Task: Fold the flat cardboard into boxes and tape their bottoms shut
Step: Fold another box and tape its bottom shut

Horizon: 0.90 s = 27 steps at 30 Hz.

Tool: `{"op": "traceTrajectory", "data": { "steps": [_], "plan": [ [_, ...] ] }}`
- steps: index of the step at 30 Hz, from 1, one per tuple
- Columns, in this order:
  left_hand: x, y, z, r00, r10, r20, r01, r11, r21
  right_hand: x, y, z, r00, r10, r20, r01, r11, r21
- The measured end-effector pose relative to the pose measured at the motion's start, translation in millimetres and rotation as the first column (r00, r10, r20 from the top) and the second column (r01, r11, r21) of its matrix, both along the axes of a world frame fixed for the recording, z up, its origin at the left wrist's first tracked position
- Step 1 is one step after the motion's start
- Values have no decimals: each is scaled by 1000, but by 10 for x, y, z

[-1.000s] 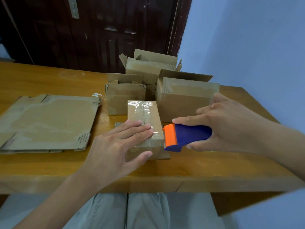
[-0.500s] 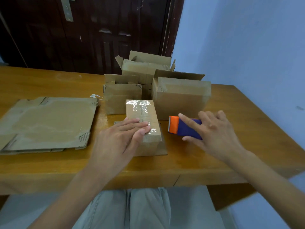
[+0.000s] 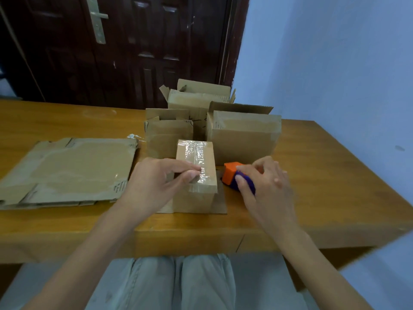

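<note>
A small cardboard box (image 3: 201,153) stands bottom up on the wooden table (image 3: 324,175), with clear tape along its top seam. My left hand (image 3: 156,184) rests against its left side, and the straight fingers press on the taped top near the front end. An orange and blue tape dispenser (image 3: 231,175) lies on the table just right of the box. My right hand (image 3: 268,189) lies over it with fingers curled round its blue body. A stack of flat cardboard (image 3: 67,171) lies at the left.
Three folded boxes stand behind the small one: one at the middle (image 3: 168,139), a larger one at the right (image 3: 243,139), another at the back (image 3: 196,99). A flat flap (image 3: 221,204) pokes out under the small box. A dark door and a blue wall are beyond.
My right hand carried the dispenser from the box's near end to the table on its right and set it down. My left hand stayed on the box top, its fingers shifting slightly.
</note>
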State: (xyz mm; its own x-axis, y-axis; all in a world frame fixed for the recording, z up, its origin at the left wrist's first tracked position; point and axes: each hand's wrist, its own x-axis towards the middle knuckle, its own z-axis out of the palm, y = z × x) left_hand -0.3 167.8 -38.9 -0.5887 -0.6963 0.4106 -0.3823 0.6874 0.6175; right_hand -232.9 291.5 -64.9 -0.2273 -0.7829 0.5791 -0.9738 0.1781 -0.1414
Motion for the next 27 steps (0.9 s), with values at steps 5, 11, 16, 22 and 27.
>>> {"op": "traceTrajectory", "data": {
  "steps": [5, 11, 16, 22, 27],
  "plan": [
    [2, -50, -90, 968, 17, -252, 45, 970, 238, 391, -266, 222, 570, 142, 809, -298, 954, 42],
    [-63, 25, -389, 874, 86, -478, 42, 967, 252, 454, -361, 35, 314, 194, 929, -352, 933, -76],
    [-173, 162, -501, 831, 30, -556, 233, 888, 396, 599, -345, -255, 246, 244, 938, -306, 938, -164],
    [48, -51, -494, 892, -133, -433, 314, 870, 379, 528, -370, -296, 211, 232, 949, -305, 939, -162],
    [140, -151, -461, 897, -211, -388, 358, 862, 358, 430, -358, -318, 170, 233, 957, -343, 925, -165]
  ]
}}
